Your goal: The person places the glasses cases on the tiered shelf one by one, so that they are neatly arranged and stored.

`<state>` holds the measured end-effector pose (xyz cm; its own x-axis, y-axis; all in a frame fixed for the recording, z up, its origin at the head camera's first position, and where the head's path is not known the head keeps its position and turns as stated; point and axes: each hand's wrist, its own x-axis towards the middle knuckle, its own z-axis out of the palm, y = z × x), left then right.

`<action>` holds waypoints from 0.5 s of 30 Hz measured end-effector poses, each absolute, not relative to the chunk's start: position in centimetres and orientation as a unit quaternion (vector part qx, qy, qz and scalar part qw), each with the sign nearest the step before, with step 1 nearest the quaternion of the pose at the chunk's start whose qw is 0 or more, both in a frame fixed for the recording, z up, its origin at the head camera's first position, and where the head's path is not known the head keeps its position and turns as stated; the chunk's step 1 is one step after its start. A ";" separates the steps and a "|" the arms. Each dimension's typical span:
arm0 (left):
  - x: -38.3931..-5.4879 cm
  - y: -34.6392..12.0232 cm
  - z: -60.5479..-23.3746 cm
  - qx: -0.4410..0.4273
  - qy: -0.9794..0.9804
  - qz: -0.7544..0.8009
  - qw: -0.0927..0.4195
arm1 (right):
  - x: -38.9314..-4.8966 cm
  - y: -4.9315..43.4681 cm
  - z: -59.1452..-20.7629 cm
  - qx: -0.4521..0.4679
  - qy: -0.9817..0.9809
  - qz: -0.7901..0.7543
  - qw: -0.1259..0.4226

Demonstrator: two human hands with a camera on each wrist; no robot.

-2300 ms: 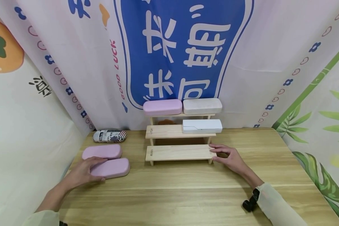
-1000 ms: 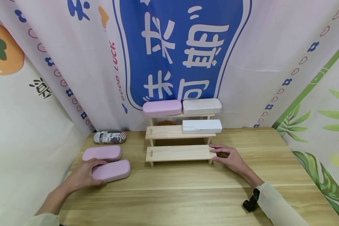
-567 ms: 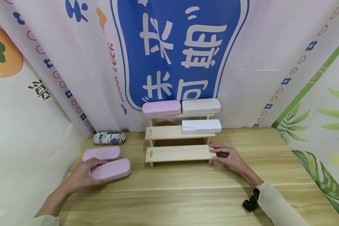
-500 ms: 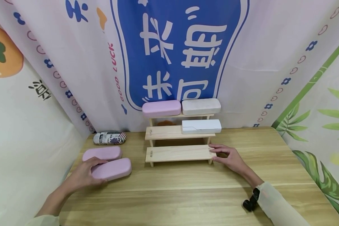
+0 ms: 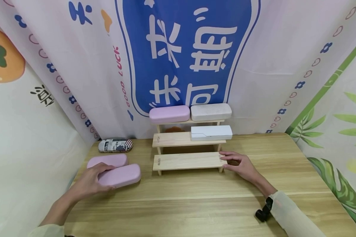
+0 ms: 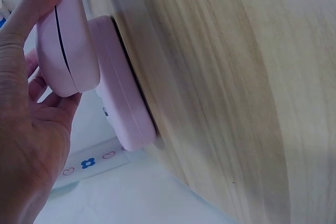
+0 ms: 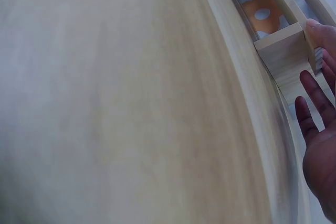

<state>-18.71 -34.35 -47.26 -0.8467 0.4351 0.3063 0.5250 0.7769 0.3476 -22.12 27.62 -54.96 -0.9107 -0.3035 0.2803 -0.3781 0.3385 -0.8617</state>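
While left grip [image 5: 92, 180] holds pink case [image 5: 122, 175] | right grip [image 5: 243, 167] pinches bottom shelf [image 5: 190, 161] | case seam [image 6: 60, 39]: left wrist view only

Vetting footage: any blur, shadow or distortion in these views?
Head: fairly even light; left wrist: seam on held pink glasses case distinct, soft shadows on wooden tabletop; right wrist: tabletop grain soft, bowed (likely lens distortion), lower-left corner dark.

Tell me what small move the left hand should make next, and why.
I'd likely ease the gripped pink case right, toward the lowest shelf: the left hand holds it, the right hand holds that shelf's right end, and bare wood shows across it, while a white case sits on the middle shelf.
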 end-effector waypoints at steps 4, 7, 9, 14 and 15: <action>-18.9 -34.0 -47.0 -0.256 -0.937 -0.215 0.101 | -22.1 27.6 -55.0 0.209 -0.819 0.533 0.036; -19.0 -33.7 -46.7 -0.254 -0.937 -0.219 0.100 | -22.1 27.7 -55.0 0.209 -0.820 0.532 0.035; -19.1 -33.5 -46.4 -0.255 -0.936 -0.218 0.105 | -22.1 27.7 -55.0 0.208 -0.820 0.532 0.034; -19.5 -32.8 -45.6 -0.264 -0.933 -0.213 0.119 | -22.1 27.7 -55.0 0.207 -0.821 0.531 0.034; -19.5 -32.6 -45.5 -0.269 -0.931 -0.214 0.121 | -22.1 27.8 -55.1 0.207 -0.821 0.532 0.034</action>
